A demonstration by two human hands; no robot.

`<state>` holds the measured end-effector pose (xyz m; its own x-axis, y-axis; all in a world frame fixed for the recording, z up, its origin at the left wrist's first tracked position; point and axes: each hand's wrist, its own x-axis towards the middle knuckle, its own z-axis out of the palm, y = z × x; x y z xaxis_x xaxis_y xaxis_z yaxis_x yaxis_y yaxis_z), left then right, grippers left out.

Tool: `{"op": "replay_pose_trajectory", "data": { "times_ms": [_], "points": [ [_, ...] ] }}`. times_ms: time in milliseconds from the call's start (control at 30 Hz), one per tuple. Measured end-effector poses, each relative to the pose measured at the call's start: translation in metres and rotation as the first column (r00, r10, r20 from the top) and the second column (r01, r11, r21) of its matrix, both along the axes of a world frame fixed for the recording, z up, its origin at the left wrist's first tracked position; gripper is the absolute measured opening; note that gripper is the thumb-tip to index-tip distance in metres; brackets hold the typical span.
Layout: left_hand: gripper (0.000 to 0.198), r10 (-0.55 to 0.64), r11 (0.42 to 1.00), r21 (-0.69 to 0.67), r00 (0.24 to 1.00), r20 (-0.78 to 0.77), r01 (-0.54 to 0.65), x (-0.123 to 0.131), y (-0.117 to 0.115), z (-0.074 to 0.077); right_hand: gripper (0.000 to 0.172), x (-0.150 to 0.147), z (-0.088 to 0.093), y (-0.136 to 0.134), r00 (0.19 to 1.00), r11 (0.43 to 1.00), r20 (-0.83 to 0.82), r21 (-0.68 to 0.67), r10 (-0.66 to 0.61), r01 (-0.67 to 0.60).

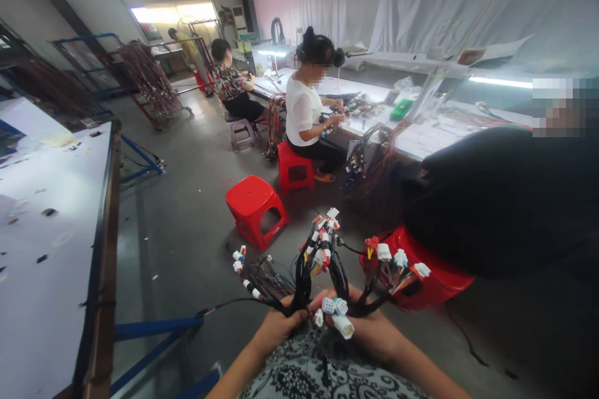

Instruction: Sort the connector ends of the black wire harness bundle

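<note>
A bundled wiring harness (303, 280) of black-wrapped wires is held close in front of my patterned clothing. My left hand (282, 328) is closed round its left part, thumb on top. My right hand (365, 324) grips the right part, where branches fan out to the right. White connectors (344, 326) hang between the two hands. More white and orange connectors (327, 224) stick up at the top of the bundle. To the left, a branch ends in small white plugs (238, 262); at the right end are red, white and orange plugs (384, 252).
A red stool (253, 199) stands ahead, and another red stool (435, 274) is at right beside a person in black (505, 199). A white table (56, 212) with a dark edge runs along the left. Two seated people work at the long bench (365, 124); wire racks (150, 81) stand behind.
</note>
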<state>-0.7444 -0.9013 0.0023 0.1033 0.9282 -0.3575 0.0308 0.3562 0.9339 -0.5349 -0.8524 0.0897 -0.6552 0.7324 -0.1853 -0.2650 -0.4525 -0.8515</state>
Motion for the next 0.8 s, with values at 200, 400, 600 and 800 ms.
{"op": "replay_pose_trajectory", "data": {
  "times_ms": [200,400,600,800],
  "points": [
    [0.047,0.058,0.995,-0.083,0.995,0.077,-0.052,0.005,0.005,-0.002,0.03,-0.001,0.017,0.006,0.983,0.976,0.017,0.12,0.183,-0.183],
    [0.037,0.122,0.992,-0.078,0.944,0.306,-0.103,0.008,0.011,0.013,0.038,-0.009,-0.004,0.018,0.969,0.955,0.247,0.287,0.005,-0.079],
    [0.04,0.167,0.984,-0.158,0.777,0.607,-0.088,0.023,0.016,0.035,0.027,-0.016,-0.011,0.029,0.95,0.844,0.306,0.523,-0.058,-0.117],
    [0.037,0.108,0.985,-0.166,0.882,0.459,-0.034,0.029,0.013,0.025,0.025,-0.01,-0.019,0.033,0.919,0.815,0.387,0.555,-0.08,-0.163]
  ]
}}
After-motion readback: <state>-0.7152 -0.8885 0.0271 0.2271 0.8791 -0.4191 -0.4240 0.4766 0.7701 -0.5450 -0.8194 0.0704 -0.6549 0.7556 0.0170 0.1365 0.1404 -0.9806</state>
